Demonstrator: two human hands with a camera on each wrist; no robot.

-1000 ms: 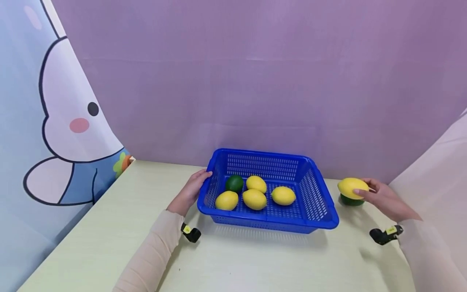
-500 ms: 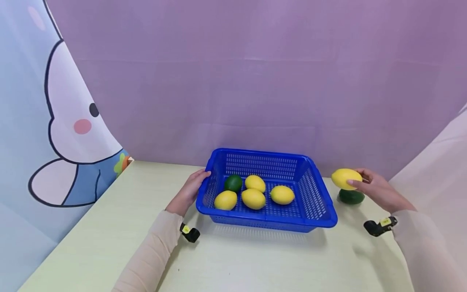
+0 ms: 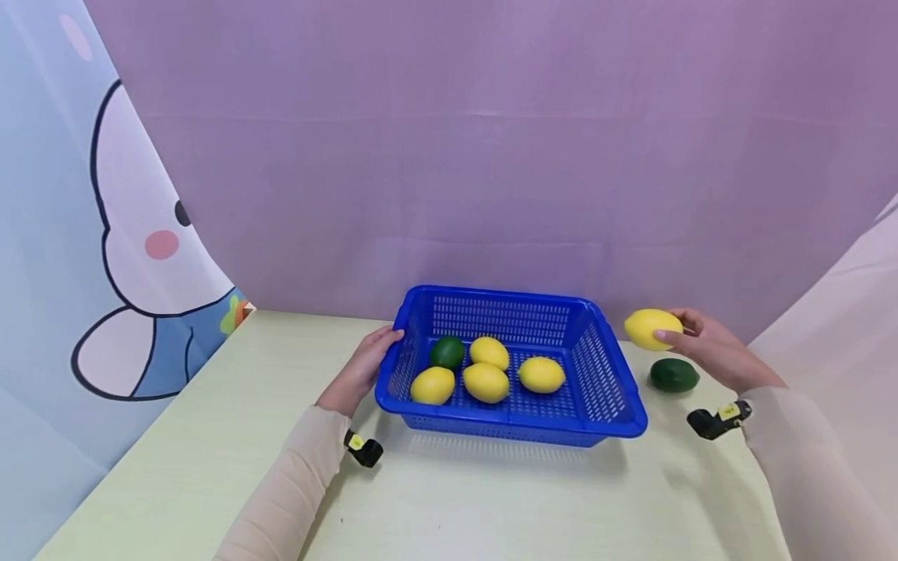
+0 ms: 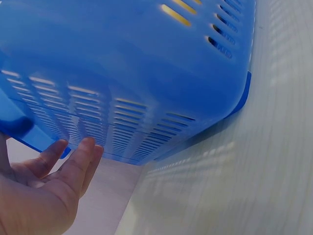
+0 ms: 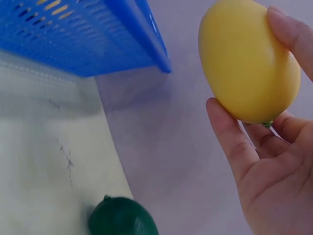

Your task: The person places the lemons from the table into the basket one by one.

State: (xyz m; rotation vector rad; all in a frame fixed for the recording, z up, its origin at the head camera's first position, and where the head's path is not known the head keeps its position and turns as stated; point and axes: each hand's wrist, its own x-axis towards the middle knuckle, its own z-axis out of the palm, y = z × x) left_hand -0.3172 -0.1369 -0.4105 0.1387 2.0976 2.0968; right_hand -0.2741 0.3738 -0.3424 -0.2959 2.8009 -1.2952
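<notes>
My right hand (image 3: 722, 354) holds a yellow lemon (image 3: 652, 329) between thumb and fingers, raised above the table to the right of the basket. A green stem nub shows at the lemon's end in the right wrist view. Below it, a dark green, lime-like fruit (image 3: 674, 375) lies on the table. With my left hand (image 3: 361, 370) I grip the left rim of a blue perforated plastic basket (image 3: 510, 427); in the left wrist view the fingers (image 4: 80, 159) reach under the rim by the side wall. Inside sit several lemons (image 3: 542, 375) and one dark green fruit (image 3: 447, 353).
The pale table (image 3: 449, 506) meets a purple cloth backdrop (image 3: 449, 156) just behind the basket. A cloth with a cartoon print (image 3: 161, 234) hangs at the left, and a white cloth (image 3: 842, 327) at the right.
My right hand has lifted the lemon up and to the left, off the green fruit, which now shows fully on the table. The left hand stays at the basket's rim.
</notes>
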